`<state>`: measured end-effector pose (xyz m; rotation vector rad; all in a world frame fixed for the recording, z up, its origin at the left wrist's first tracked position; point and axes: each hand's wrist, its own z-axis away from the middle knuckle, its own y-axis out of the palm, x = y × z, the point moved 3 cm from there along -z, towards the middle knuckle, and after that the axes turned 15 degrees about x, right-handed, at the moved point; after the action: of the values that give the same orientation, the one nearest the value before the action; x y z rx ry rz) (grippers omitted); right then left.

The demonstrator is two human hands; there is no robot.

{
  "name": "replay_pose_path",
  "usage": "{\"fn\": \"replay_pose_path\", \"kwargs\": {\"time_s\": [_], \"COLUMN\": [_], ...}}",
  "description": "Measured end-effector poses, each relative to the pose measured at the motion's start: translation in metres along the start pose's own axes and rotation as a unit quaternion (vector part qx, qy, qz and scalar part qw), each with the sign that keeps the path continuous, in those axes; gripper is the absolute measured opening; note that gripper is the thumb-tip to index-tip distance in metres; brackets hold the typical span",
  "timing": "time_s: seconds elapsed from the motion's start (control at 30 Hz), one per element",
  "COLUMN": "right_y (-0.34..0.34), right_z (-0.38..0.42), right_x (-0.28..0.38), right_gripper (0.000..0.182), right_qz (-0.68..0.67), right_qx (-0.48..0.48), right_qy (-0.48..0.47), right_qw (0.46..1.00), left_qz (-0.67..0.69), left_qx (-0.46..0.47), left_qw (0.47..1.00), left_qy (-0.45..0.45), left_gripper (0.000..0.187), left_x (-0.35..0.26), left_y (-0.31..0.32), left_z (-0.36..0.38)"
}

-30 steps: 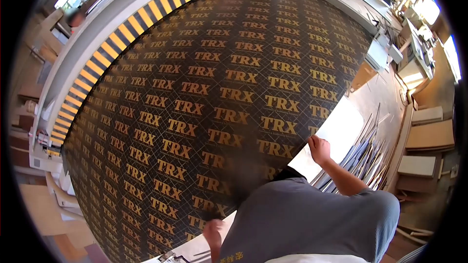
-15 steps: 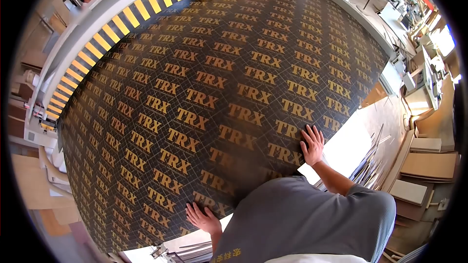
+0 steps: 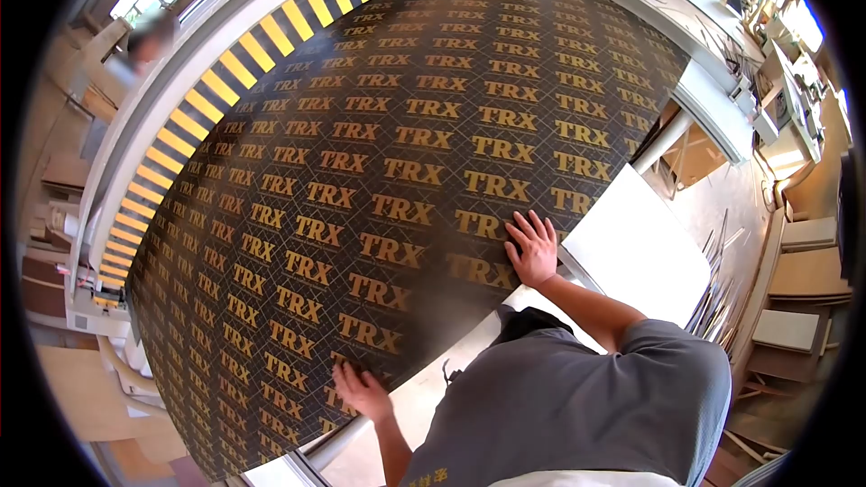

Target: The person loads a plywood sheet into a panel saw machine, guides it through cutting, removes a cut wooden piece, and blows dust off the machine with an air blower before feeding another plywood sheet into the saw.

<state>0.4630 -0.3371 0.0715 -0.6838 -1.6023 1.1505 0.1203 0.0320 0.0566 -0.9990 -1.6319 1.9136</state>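
A large dark board (image 3: 311,203), printed all over with gold TRX lettering, lies flat and fills the middle of the head view. My left hand (image 3: 361,390) rests palm down on the board close to its near edge, fingers stretched out. Farther right, my right hand (image 3: 534,249) also lies flat on the board by the near edge, its fingers spread. Neither hand grips anything. The far side of the board reaches to a beam with yellow and black stripes (image 3: 237,70), where its edge is hidden.
A white table panel (image 3: 636,230) sits right of my right hand. Beyond it, thin offcut strips (image 3: 713,281) lie on the floor. Stacked boards (image 3: 810,272) stand at the far right. A blurred person (image 3: 149,43) is behind the striped beam.
The board has slid away from my body toward the striped beam, with both hands still flat on it. More white table now shows along its near edge.
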Motion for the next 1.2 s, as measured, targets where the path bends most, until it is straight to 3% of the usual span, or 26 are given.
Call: {"fn": "replay_pose_path", "kwargs": {"time_s": [0.07, 0.17, 0.23, 0.37, 0.53, 0.67, 0.73, 0.8, 0.9, 1.03, 1.07, 1.2], "right_y": [0.001, 0.0, 0.004, 0.007, 0.017, 0.014, 0.014, -0.021, -0.051, -0.083, -0.078, -0.098], "right_z": [0.001, 0.001, 0.0, 0.002, 0.004, 0.018, 0.028, 0.063, 0.151, 0.317, 0.357, 0.461], "right_x": [-0.004, -0.008, -0.013, -0.018, -0.024, -0.038, -0.069, -0.111, -0.217, -0.333, -0.351, -0.375], "right_gripper": [0.042, 0.042, 0.043, 0.042, 0.046, 0.06, 0.063, 0.063, 0.063, 0.071, 0.073, 0.073], "right_qz": [-0.007, -0.012, -0.022, -0.032, -0.044, -0.045, -0.15, -0.194, -0.107, 0.026, 0.078, 0.061], "right_qx": [-0.009, -0.013, -0.017, -0.036, -0.044, 0.019, 0.0, -0.025, -0.092, 0.002, 0.035, 0.036], "right_qy": [-0.003, -0.006, -0.008, -0.013, -0.029, -0.076, -0.108, -0.078, -0.005, 0.212, 0.23, 0.236], "right_qw": [1.0, 1.0, 1.0, 0.999, 0.998, 0.996, 0.983, 0.978, 0.99, 0.977, 0.97, 0.969], "left_qz": [0.07, -0.023, -0.037, -0.067, -0.135, -0.133, -0.109, -0.084, -0.095, -0.093, -0.094, -0.115], "left_qx": [0.061, 0.072, 0.06, 0.057, 0.15, 0.15, 0.135, 0.119, 0.111, 0.072, 0.066, 0.068], "left_qw": [0.994, 0.99, 0.992, 0.982, 0.964, 0.968, 0.972, 0.976, 0.976, 0.978, 0.978, 0.979], "left_qy": [0.065, 0.118, 0.103, 0.169, 0.174, 0.151, 0.159, 0.164, 0.161, 0.174, 0.172, 0.156], "left_gripper": [0.054, 0.056, 0.057, 0.061, 0.098, 0.094, 0.089, 0.087, 0.088, 0.086, 0.086, 0.08], "left_x": [-0.067, -0.14, -0.138, -0.134, -0.134, -0.142, -0.142, -0.14, -0.135, -0.13, -0.129, -0.13], "left_y": [0.005, 0.032, 0.042, 0.045, 0.045, 0.045, 0.044, 0.047, 0.054, 0.064, 0.067, 0.075], "left_z": [0.002, -0.002, -0.004, 0.003, 0.01, 0.017, 0.022, 0.025, 0.025, 0.027, 0.027, 0.033]}}
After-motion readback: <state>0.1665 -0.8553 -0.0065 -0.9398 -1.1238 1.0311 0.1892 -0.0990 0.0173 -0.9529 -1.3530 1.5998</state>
